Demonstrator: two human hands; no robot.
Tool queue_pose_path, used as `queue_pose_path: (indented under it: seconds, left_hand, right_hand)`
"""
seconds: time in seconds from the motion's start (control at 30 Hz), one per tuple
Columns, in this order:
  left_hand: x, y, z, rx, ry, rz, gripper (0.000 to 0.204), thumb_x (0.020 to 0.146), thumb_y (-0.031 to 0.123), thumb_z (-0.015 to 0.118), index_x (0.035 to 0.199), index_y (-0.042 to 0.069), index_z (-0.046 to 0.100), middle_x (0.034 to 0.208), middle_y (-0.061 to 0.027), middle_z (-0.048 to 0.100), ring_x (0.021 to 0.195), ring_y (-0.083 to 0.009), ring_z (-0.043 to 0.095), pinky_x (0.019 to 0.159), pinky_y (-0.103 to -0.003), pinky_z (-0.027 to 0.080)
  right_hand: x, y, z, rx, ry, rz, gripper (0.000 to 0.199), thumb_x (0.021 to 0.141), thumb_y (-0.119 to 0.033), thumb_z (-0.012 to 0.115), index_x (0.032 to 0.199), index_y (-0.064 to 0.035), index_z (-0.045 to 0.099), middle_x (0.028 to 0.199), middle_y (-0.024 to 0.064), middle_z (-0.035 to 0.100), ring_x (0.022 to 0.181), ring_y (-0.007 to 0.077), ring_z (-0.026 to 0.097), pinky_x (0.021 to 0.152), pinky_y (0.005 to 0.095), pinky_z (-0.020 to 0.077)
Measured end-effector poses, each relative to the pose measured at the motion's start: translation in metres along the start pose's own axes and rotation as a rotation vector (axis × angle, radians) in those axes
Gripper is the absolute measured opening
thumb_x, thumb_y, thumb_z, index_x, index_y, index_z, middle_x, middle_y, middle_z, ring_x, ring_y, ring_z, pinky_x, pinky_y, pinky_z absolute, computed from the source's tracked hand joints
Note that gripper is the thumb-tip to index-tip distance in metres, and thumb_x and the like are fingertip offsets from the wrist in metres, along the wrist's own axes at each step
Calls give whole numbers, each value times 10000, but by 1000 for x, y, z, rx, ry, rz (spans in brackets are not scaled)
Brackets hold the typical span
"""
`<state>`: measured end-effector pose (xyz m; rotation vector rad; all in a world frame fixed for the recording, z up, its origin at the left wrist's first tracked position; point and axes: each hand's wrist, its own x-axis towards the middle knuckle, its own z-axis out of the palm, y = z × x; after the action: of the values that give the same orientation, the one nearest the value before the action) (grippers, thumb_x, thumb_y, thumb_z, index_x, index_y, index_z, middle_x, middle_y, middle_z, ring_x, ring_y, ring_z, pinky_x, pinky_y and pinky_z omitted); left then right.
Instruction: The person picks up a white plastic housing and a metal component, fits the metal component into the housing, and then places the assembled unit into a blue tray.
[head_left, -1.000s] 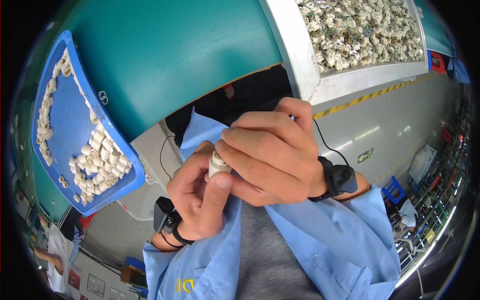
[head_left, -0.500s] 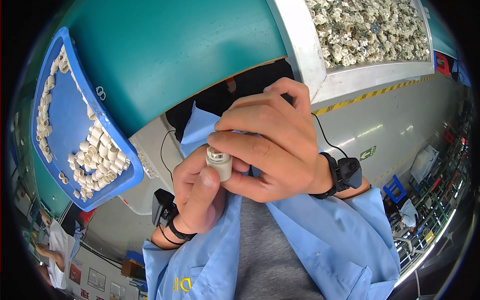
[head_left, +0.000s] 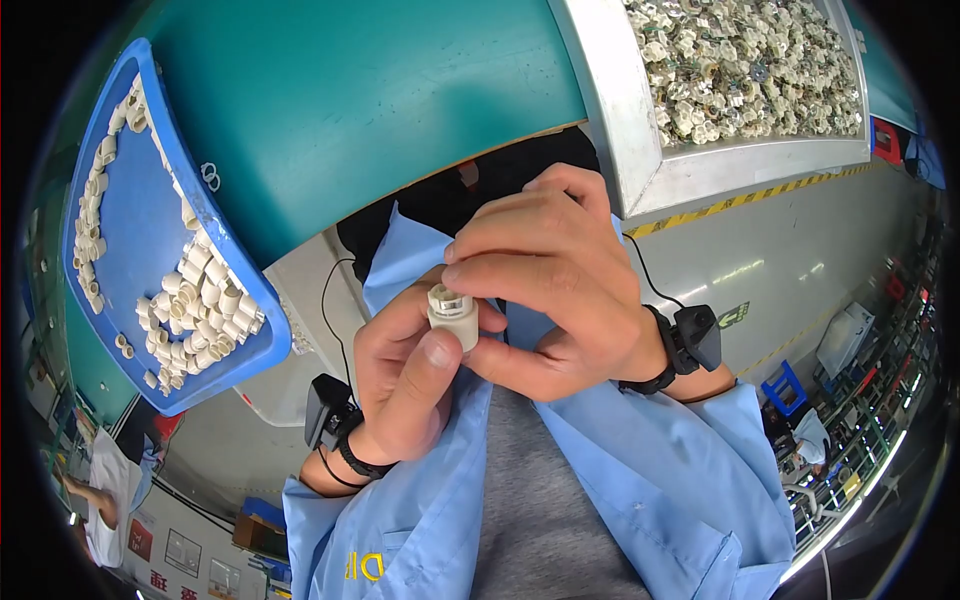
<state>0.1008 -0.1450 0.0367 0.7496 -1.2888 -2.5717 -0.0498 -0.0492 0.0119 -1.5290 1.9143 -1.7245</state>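
Note:
In front of my chest, a small white cylindrical plastic part point(head_left: 455, 328) stands roughly upright, its narrower, open upper end facing up and a shiny piece showing inside. My left hand point(head_left: 405, 365) pinches it, thumb against its front and fingers behind. From the other side my right hand point(head_left: 565, 290) curls round the same part, with a fingertip at its upper rim and the thumb by its lower right side. Fingers hide the back of the part.
A blue tray point(head_left: 130, 230) with many white plastic rings and sleeves point(head_left: 195, 315) sits at left on the green table point(head_left: 350, 90). Two loose rings point(head_left: 210, 177) lie beside it. A metal-rimmed bin point(head_left: 628, 130) of small white parts stands at upper right. Other people are in the background.
My right fingertips have drawn back a little from the part's top, so its open upper end now shows. Both hands and the part sit slightly further right in view.

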Motion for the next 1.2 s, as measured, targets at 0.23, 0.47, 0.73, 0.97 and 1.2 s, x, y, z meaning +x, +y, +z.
queue_pose_path:
  seconds: [0.23,0.47,0.73,0.97,1.2]
  left_hand:
    - [12,-24,-9,-57,122,-89,364,1046,313,524,1171,-17,614,1100,-62,642,960,-94,549,863,-265,430]
    - [37,-37,-20,-193,223,-138,328,1072,300,494,1197,22,615,1132,-12,624,923,-67,502,819,-252,399]
    - [42,-43,-20,-299,254,-167,331,1078,303,479,1217,28,601,1138,-12,606,947,-78,504,825,-258,399]
    - [47,-50,-22,-356,238,-175,346,1091,322,423,1193,28,574,1113,-43,589,982,-117,515,856,-295,409]
    - [56,-61,-31,-463,59,-170,412,1076,400,377,1071,25,547,1011,-60,545,979,-187,514,890,-334,405]
  right_hand:
    - [-19,24,8,98,-73,106,430,707,-62,804,1115,-2,682,1055,156,704,905,283,681,808,383,495]
    - [-26,45,25,121,-110,321,379,814,-28,751,1176,37,659,1145,173,694,1050,327,661,932,366,515]
    - [-26,51,29,120,-118,360,362,825,-24,746,1171,39,658,1169,178,688,1082,326,659,936,376,513]
    - [-26,56,28,73,-101,319,370,807,-39,766,1155,30,662,1168,169,689,1063,319,662,920,367,513]
    - [-27,63,31,0,-45,228,386,767,-73,811,1112,12,661,1133,159,699,1019,317,664,900,374,511]
